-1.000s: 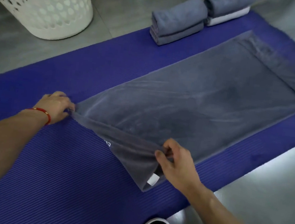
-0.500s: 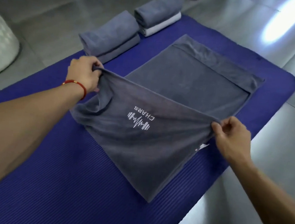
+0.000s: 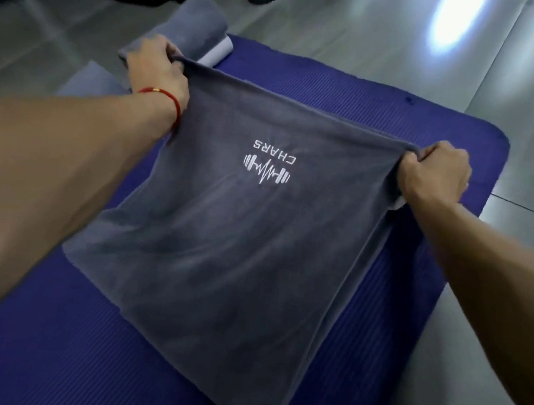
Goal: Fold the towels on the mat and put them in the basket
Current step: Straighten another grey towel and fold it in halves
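- Far end of ribbed purple foam mat (image 3: 356, 95): bare strip beyond the stretched grey logo towel (image 3: 236, 249), room to pass.
- Far left: stacked folded grey towels (image 3: 200, 25) (white one underneath) block that corner.
- Right: bare grey floor (image 3: 495, 331) beside mat, open.
- Near-left mat bare, w/ left forearm over it.

Light: dim, cool indoor. Glare: one bright patch on the glossy floor (image 3: 455, 27), upper right. Focus: soft overall, forearms blurred at frame edges. Distortion: wide-angle stretching at borders.
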The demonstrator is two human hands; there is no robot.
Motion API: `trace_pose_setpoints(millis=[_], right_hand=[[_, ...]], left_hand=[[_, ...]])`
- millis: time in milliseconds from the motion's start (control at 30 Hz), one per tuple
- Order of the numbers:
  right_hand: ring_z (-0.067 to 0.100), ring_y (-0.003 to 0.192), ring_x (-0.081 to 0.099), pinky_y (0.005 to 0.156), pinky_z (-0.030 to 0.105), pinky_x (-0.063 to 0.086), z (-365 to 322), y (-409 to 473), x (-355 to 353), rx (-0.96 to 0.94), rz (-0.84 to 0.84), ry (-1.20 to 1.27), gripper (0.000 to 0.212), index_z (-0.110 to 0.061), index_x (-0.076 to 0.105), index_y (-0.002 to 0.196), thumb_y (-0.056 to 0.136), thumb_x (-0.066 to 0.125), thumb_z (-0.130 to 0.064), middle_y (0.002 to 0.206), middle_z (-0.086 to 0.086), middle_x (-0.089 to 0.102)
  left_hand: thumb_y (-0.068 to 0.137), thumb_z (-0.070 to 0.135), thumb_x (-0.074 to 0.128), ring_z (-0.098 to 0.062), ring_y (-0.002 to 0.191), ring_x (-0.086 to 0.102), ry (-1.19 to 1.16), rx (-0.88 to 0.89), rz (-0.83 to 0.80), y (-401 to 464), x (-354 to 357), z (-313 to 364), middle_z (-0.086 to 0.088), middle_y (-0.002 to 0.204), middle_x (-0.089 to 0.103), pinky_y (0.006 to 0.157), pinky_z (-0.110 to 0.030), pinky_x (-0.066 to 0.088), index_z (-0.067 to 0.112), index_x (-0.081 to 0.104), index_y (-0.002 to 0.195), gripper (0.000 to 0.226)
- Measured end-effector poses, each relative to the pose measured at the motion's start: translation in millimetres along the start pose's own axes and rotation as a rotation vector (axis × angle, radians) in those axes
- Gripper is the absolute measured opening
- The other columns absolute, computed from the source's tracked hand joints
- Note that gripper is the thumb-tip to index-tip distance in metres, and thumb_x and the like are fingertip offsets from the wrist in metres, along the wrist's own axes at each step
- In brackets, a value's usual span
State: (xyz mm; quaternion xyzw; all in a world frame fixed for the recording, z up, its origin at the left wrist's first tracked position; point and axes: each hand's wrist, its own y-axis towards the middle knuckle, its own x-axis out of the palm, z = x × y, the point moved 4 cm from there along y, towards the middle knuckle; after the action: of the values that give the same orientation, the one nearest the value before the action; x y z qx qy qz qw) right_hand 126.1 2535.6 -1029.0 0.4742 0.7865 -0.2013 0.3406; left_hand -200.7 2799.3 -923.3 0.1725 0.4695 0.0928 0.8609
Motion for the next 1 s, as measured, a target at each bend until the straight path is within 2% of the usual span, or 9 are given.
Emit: trace_pose_setpoints(millis=[100,200,300,433,567,667,767,867,1000], right_hand=[[0.039,0.116,0.05,0.104,0.05,0.039,10,-1,12,0.014,0.046,-0.023,0.029,-0.003,0.062,0.109,0.098,0.055,-0.029,0.122,0.02,0.054],[0.032,0.103,0.051,0.095,0.046,0.04,21,1,16,-0.014,0.138,0.062,0.014,-0.01,0.052,0.098,0.1,0.053,-0.024,0.104,0.011,0.051],[0.021,0.092,0.048,0.083,0.036,0.039,22,4,17,0.001,0.199,0.177,0.013,-0.015,0.045,0.095,0.102,0.052,-0.023,0.096,0.003,0.05],[0.015,0.095,0.042,0.092,0.038,0.038,18,4,20,-0.033,0.207,0.118,0.006,-0.017,0.051,0.105,0.102,0.054,-0.021,0.101,-0.001,0.047],[0.017,0.103,0.043,0.098,0.039,0.036,20,7,25,-0.048,0.189,0.023,0.029,-0.013,0.059,0.131,0.105,0.051,-0.022,0.114,0.007,0.053],[0.016,0.1,0.041,0.095,0.034,0.03,22,10,26,-0.082,0.165,-0.021,0.034,-0.013,0.06,0.136,0.106,0.05,-0.023,0.114,0.009,0.049],[0.025,0.106,0.048,0.101,0.04,0.033,20,10,26,-0.079,0.153,-0.035,0.033,-0.012,0.06,0.136,0.105,0.05,-0.022,0.119,0.012,0.048],[0.031,0.111,0.049,0.097,0.04,0.033,19,10,28,-0.092,0.166,-0.058,0.031,-0.012,0.061,0.132,0.104,0.049,-0.02,0.123,0.015,0.051],[0.031,0.111,0.048,0.095,0.041,0.033,16,13,31,-0.121,0.148,-0.079,0.033,-0.013,0.057,0.136,0.106,0.046,-0.019,0.124,0.015,0.05]], left_hand=[[0.097,0.019,0.054,-0.028,0.119,0.06,0.039,0.007,-0.021,18,38,16,-0.01,0.121,0.07,0.101,-0.034,0.042,0.014,0.069,0.113,0.022],[0.099,0.022,0.053,-0.032,0.118,0.058,0.07,0.022,-0.063,28,75,29,-0.013,0.122,0.068,0.099,-0.038,0.041,0.013,0.068,0.114,0.023],[0.099,0.016,0.051,-0.036,0.119,0.056,0.108,0.006,-0.116,39,108,36,-0.017,0.121,0.068,0.096,-0.038,0.04,0.009,0.068,0.112,0.022],[0.1,0.015,0.054,-0.037,0.123,0.056,0.189,-0.036,-0.255,43,152,28,-0.017,0.126,0.067,0.1,-0.039,0.043,0.013,0.07,0.112,0.02],[0.1,0.023,0.057,-0.035,0.119,0.055,0.138,-0.055,-0.362,38,181,19,-0.01,0.121,0.066,0.097,-0.043,0.044,0.021,0.062,0.1,0.005],[0.095,0.018,0.063,-0.03,0.118,0.058,0.056,0.058,-0.396,44,184,14,-0.007,0.118,0.07,0.097,-0.039,0.045,0.018,0.058,0.087,0.009],[0.09,0.009,0.068,-0.026,0.117,0.062,0.03,0.227,-0.463,47,177,16,-0.008,0.117,0.072,0.1,-0.036,0.047,0.012,0.06,0.082,0.012],[0.088,0.011,0.071,-0.033,0.102,0.06,0.134,0.33,-0.512,50,173,21,-0.013,0.106,0.064,0.091,-0.04,0.046,0.013,0.063,0.084,0.009],[0.09,0.013,0.071,-0.034,0.101,0.058,0.186,0.383,-0.453,45,155,25,-0.017,0.107,0.059,0.088,-0.042,0.045,0.014,0.064,0.085,0.009]])
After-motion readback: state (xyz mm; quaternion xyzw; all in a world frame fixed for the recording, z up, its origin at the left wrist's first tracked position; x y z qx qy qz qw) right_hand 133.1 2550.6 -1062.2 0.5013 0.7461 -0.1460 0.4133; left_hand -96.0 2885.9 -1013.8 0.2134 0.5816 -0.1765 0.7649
